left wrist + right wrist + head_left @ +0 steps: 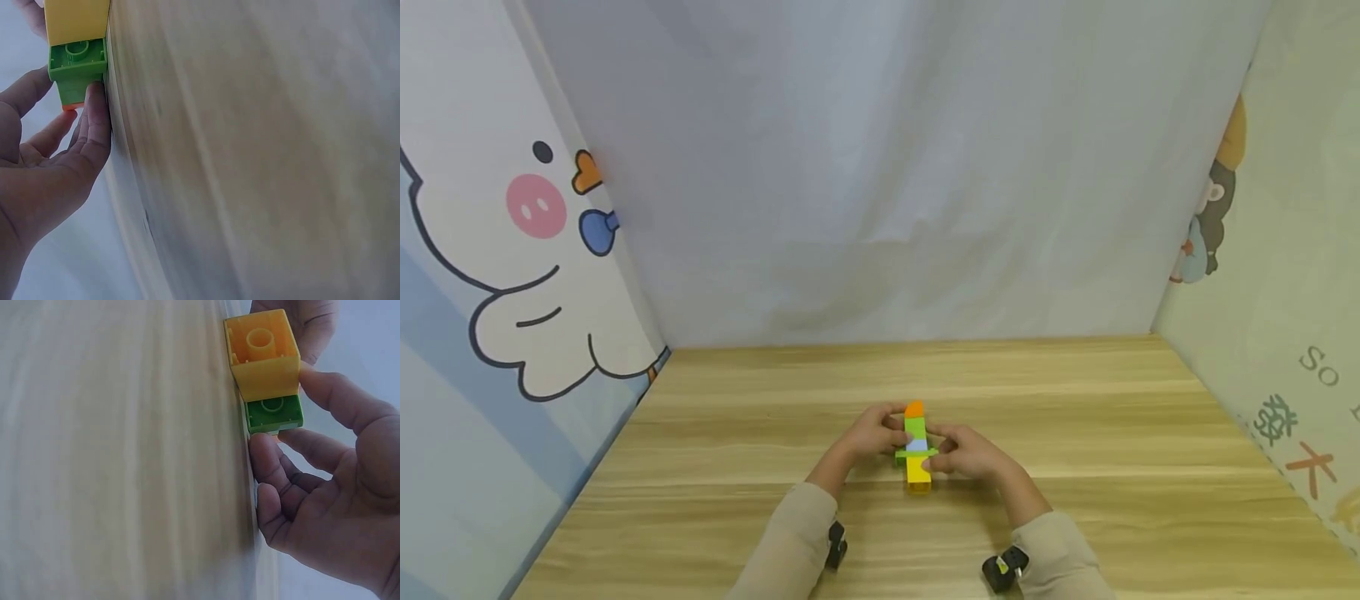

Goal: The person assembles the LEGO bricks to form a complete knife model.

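Note:
A short row of joined toy building blocks (916, 427) sits at the table's middle. From the far end it runs through an orange sloped block (914, 409), green, light blue (917, 445), a wider green crosspiece (902, 459) and a yellow block (918, 472). My left hand (872, 431) pinches the row from the left, around its green part. From the right, my right hand (970, 452) holds it with the thumb at the yellow block and fingers by the green. In the right wrist view, the yellow block's hollow orange-yellow end (259, 337) faces the camera.
The wood-grain table (737, 392) meets a hanging pale cloth (880, 208) at the back. Cartoon-printed panels stand along the left (535, 275) and right (1285, 250) sides. Each sleeved wrist carries a small black device (1004, 569).

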`<state>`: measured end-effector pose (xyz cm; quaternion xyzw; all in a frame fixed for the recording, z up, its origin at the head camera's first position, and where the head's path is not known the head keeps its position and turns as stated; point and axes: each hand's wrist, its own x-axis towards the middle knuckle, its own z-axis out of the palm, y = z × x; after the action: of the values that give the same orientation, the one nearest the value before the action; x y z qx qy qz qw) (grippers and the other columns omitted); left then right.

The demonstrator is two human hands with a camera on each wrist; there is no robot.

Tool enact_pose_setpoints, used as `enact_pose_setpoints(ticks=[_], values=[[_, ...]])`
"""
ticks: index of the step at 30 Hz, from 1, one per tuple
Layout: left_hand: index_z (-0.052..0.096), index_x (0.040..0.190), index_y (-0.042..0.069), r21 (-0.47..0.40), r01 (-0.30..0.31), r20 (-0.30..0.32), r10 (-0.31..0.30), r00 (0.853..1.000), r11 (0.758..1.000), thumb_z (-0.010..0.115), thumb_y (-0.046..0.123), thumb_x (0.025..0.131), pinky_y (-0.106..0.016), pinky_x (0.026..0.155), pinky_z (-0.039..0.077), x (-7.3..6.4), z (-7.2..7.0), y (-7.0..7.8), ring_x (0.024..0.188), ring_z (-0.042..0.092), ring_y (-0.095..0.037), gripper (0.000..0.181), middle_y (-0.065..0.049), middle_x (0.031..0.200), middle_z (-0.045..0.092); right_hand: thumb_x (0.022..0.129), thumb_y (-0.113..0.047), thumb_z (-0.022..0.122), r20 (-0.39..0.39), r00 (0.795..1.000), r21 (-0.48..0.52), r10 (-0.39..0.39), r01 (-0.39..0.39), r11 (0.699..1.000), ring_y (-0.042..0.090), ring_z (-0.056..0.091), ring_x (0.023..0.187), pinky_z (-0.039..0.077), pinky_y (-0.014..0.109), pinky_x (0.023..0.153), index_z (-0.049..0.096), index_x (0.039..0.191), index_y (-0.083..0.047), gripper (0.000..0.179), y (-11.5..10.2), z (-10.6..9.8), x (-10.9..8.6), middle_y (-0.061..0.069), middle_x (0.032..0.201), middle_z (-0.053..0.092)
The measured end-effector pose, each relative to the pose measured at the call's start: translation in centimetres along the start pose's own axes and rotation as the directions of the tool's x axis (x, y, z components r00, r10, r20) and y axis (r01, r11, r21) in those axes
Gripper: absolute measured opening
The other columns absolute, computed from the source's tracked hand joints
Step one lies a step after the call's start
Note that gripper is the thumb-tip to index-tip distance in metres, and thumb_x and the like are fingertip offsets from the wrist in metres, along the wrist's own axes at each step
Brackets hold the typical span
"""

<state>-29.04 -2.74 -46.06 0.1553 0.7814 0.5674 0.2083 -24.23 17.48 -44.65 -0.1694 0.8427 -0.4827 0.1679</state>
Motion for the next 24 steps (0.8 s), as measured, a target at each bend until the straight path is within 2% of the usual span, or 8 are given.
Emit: enact_pose_setpoints(ticks=[7,12,19,24], values=[[0.040,0.137,-0.005,0.024,0.004,0.004,-0.004,1.000,1.000,0.067,0.009,0.085,-0.038,0.072,0.052,-0.8,-0.3,0.2,0.088,0.059,-0.025,0.060,-0.020,0.110,0.056,0.083,-0.014,0.069,-0.001,1.000,0.010,0.004,-0.004,1.000,0.020,0.055,0.076,0.048,0.036,0.067,0.037,0.135,0.010,0.066,-0.2,-0.1,-0.7,0.010,0.086,0.059],[0.042,0.135,-0.004,0.087,-0.042,-0.020,0.044,0.999,0.995,0.065,0.014,0.088,-0.039,0.070,0.052,-1.9,-1.0,0.4,0.088,0.058,-0.025,0.055,-0.018,0.109,0.056,0.085,-0.015,0.067,-0.040,0.999,-0.068,-0.021,0.018,0.997,0.021,0.055,0.080,0.048,0.036,0.067,0.041,0.134,0.009,0.060,-0.8,-1.2,-2.0,0.010,0.091,0.058],[0.049,0.130,-0.002,0.162,-0.153,-0.052,0.164,0.985,0.975,0.062,0.017,0.090,-0.039,0.073,0.049,-4.6,-2.2,0.7,0.092,0.055,-0.026,0.046,-0.018,0.109,0.057,0.088,-0.019,0.065,-0.093,0.992,-0.137,-0.090,0.077,0.988,0.020,0.055,0.081,0.047,0.035,0.068,0.042,0.134,0.004,0.057,-1.1,-2.9,-4.1,0.008,0.094,0.058],[0.052,0.128,0.002,0.186,-0.163,-0.085,0.182,0.980,0.969,0.062,0.018,0.090,-0.039,0.075,0.048,-7.3,-2.8,0.3,0.093,0.054,-0.025,0.043,-0.018,0.112,0.057,0.089,-0.023,0.065,-0.105,0.986,-0.194,-0.133,0.111,0.975,0.019,0.054,0.081,0.047,0.033,0.068,0.043,0.134,0.003,0.057,-0.8,-3.6,-5.8,0.006,0.093,0.057]])
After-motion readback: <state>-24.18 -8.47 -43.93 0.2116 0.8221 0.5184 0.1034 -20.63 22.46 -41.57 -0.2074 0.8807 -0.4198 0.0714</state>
